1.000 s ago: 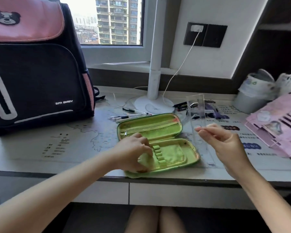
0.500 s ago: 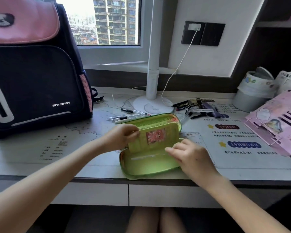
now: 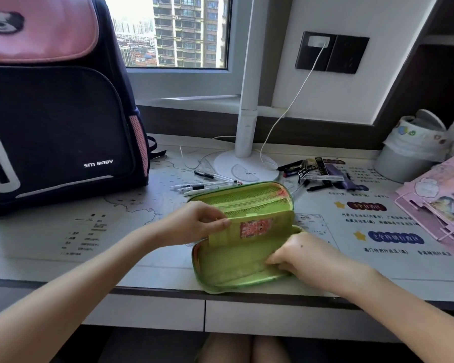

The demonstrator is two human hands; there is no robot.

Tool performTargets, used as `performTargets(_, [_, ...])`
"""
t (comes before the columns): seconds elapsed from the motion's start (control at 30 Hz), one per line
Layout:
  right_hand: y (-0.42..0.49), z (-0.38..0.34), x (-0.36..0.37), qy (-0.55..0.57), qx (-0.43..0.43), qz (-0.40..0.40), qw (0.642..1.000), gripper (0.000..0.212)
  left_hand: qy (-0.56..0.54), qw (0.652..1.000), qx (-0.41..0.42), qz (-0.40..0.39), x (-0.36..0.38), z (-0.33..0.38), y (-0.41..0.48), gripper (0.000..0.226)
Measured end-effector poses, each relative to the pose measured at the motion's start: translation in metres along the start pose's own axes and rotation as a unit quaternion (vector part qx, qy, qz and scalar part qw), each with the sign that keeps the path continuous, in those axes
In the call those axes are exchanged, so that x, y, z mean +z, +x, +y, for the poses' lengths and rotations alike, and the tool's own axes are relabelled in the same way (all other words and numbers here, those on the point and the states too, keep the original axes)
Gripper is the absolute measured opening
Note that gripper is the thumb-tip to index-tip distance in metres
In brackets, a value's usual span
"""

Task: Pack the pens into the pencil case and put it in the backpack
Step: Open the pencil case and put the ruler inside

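The pencil case [image 3: 228,271] lies open on the desk [image 3: 63,239], right at the front edge, in front of the person sitting there. It is green. Its lid half lies back flat, showing a mesh pocket, and the near half faces up like a shallow tray. From where I stand, the left hand [image 3: 192,224] pinches the left end of the inner flap [image 3: 254,229] between thumb and fingertips and holds it tilted up off the tray; the flap has a small red sticker on it. The right hand [image 3: 304,255] is down at the right end of the near half, knuckles up and fingers curled inward against the lining. I cannot tell whether those fingers grip anything or only press on the case.

The pens [image 3: 205,186] lie loose on the desk just beyond the case, in a small bunch between it and the round base of a white lamp [image 3: 247,163]. The backpack [image 3: 55,121], dark with a pink top flap, stands upright at the far left of the desk, well apart from the case. To the right of the lamp lies a heap of darker stationery [image 3: 317,171]. A pink box [image 3: 440,205] sits at the right edge, with a white tub [image 3: 404,155] behind it. A white cable [image 3: 281,119] runs from the wall socket [image 3: 332,52] down to the desk.
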State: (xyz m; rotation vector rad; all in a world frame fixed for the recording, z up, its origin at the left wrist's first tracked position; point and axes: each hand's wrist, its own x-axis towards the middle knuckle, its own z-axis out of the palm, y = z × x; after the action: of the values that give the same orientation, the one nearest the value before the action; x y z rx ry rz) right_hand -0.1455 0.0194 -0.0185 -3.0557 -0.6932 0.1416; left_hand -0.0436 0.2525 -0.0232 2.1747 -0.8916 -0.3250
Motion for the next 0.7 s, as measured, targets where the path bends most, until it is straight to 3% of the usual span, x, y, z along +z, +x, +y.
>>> performTargets(0.07, [0.006, 0.005, 0.002, 0.015, -0.016, 0.037, 0.999, 0.019, -0.016, 1.0, -0.002, 0.008, 0.001, -0.002, 0.002, 0.016])
performTargets(0.1, [0.008, 0.007, 0.004, 0.034, -0.004, 0.047, 0.998, 0.015, -0.024, 1.0, -0.004, 0.009, 0.001, -0.003, 0.002, 0.017])
performTargets(0.2, [0.008, 0.01, 0.009, 0.105, 0.034, 0.066, 0.992, 0.015, -0.037, 0.999, 0.002, 0.006, 0.0, -0.004, 0.003, 0.027])
performTargets(0.33, [-0.001, 0.005, -0.003, 0.12, 0.021, 0.071, 0.99, 0.014, -0.045, 0.999, -0.001, -0.024, -0.002, -0.004, 0.002, 0.032])
performTargets(0.47, [-0.008, 0.005, -0.046, 0.19, 0.063, 0.227, 0.953, 0.02, -0.019, 0.988, -0.01, -0.151, -0.012, 0.0, -0.005, 0.044])
performTargets(0.53, [-0.004, 0.004, -0.066, 0.246, 0.064, 0.296, 0.921, 0.018, -0.04, 0.986, -0.027, -0.161, -0.018, 0.001, -0.006, 0.047])
performTargets(0.6, [0.011, 0.004, -0.077, 0.282, 0.071, 0.324, 0.9, 0.015, -0.079, 0.993, -0.045, -0.072, -0.024, -0.002, -0.002, 0.042])
performTargets(0.7, [0.052, 0.006, -0.077, 0.294, 0.108, 0.301, 0.9, 0.012, 0.026, 0.979, -0.1, 0.174, -0.03, -0.018, 0.018, 0.023])
